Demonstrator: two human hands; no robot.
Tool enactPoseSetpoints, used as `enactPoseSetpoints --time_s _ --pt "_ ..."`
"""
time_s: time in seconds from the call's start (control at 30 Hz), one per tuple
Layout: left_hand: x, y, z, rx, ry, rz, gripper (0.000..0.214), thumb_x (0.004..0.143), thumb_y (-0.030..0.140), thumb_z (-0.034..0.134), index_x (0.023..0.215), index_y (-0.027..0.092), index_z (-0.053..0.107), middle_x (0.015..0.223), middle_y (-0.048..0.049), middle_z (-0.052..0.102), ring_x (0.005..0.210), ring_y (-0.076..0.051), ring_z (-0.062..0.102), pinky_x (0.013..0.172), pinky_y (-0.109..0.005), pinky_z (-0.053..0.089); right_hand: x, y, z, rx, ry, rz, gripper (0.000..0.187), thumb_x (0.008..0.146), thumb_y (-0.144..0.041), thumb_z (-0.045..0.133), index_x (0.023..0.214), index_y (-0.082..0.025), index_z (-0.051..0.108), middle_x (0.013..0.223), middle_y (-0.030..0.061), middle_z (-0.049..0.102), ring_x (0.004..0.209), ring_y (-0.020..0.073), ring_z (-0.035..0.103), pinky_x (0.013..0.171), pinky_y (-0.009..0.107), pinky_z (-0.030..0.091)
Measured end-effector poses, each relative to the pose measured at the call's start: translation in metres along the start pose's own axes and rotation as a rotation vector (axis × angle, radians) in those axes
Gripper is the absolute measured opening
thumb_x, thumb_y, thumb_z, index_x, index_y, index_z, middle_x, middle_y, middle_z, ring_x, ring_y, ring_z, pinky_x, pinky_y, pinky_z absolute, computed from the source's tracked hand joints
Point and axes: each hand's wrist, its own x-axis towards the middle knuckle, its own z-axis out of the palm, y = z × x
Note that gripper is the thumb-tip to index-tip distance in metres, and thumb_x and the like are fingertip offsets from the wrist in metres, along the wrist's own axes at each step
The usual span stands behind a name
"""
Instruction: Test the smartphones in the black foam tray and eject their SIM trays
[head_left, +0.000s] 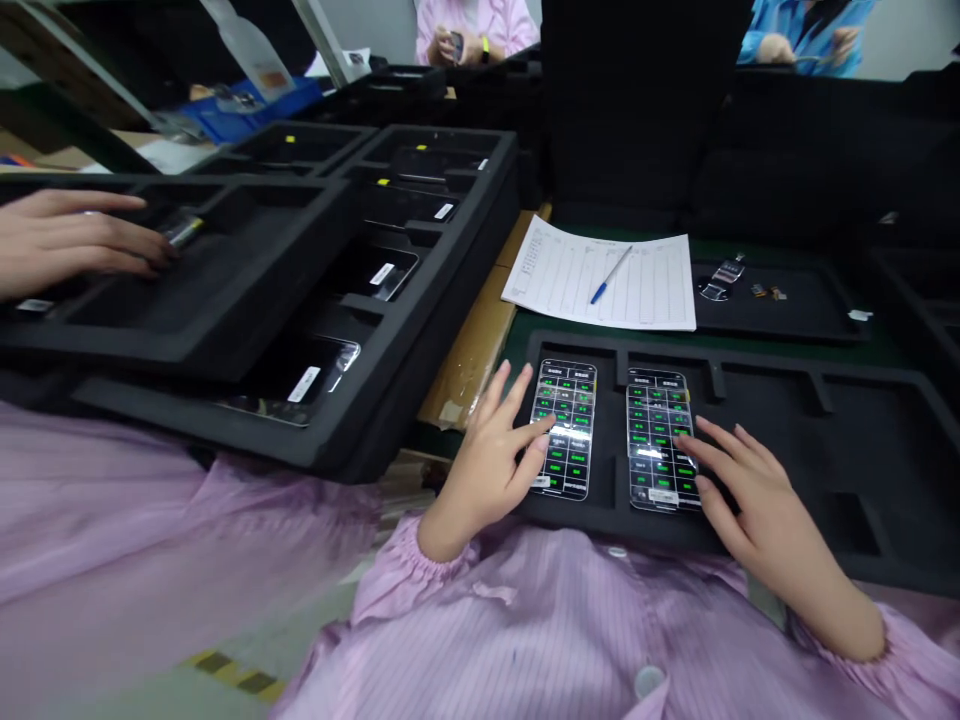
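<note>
The left hand (487, 460), fingers apart, has a fingertip at the left phone's (574, 400) screen, and the right hand (757, 500), fingers also apart, reaches over the right phone's (652, 420) right edge. Both lie in the left part of a foam tray (900, 470), whose recesses leave room rightward; the 2 screens face up, long axes pointing forward. Past its far rim lies a paper sheet (555, 280), while stacked trays (450, 230) bound the left side.

Pale glare across the glowing phone screens (576, 440), blurred pink garment (127, 580) lower left, stretched edges.
</note>
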Motion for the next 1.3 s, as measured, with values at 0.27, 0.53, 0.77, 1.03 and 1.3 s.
enactPoseSetpoints --time_s 0.27,0.53,0.77,1.03,1.3 --pt "-0.002 -0.004 -0.009 -0.153 0.012 0.173 0.035 0.096 0.024 0.043 0.098 0.019 0.077 0.152 -0.0113 0.05 0.149 -0.032 0.033 0.114 -0.058 0.037 -0.006 0.0 -0.009 0.109 0.05 -0.155 0.029 0.094 -0.013 0.049 0.118 -0.019 0.063 0.115 0.0077 0.072 0.119 0.0231 0.063 0.115 0.048 0.037" --pt "0.005 -0.011 -0.002 -0.014 -0.076 -0.148 0.048 0.101 0.027 0.038 0.147 0.017 0.046 0.167 -0.016 0.02 0.156 -0.033 0.007 0.121 -0.065 0.022 0.002 0.0 0.002 0.036 0.054 0.194 0.047 0.101 -0.029 0.04 0.146 -0.015 0.042 0.143 0.0162 0.054 0.143 0.0327 0.039 0.117 0.065 0.029" --pt "-0.013 -0.01 -0.012 -0.054 0.06 -0.055 0.044 0.1 0.024 0.039 0.142 0.024 0.052 0.16 -0.0102 0.038 0.151 -0.03 0.03 0.121 -0.058 0.03 -0.001 -0.003 0.0 0.062 0.138 0.265 0.051 0.101 -0.03 0.042 0.151 -0.021 0.036 0.143 0.0141 0.055 0.145 0.0311 0.037 0.115 0.063 0.034" --pt "-0.018 -0.008 -0.009 -0.004 -0.053 0.024 0.048 0.098 0.023 0.043 0.147 0.025 0.047 0.164 -0.0105 0.029 0.153 -0.033 0.022 0.119 -0.06 0.03 -0.001 -0.007 -0.009 0.194 0.035 -0.134 0.025 0.092 -0.014 0.052 0.111 -0.022 0.066 0.101 0.003 0.076 0.112 0.0234 0.068 0.115 0.054 0.04" --pt "-0.013 -0.005 -0.011 -0.031 0.014 0.11 0.045 0.097 0.017 0.042 0.138 0.026 0.055 0.162 -0.0079 0.035 0.152 -0.032 0.027 0.118 -0.058 0.034 -0.002 -0.005 -0.01 0.194 -0.056 -0.04 0.032 0.097 -0.025 0.047 0.124 -0.022 0.063 0.118 0.0073 0.072 0.127 0.0281 0.059 0.117 0.06 0.034"
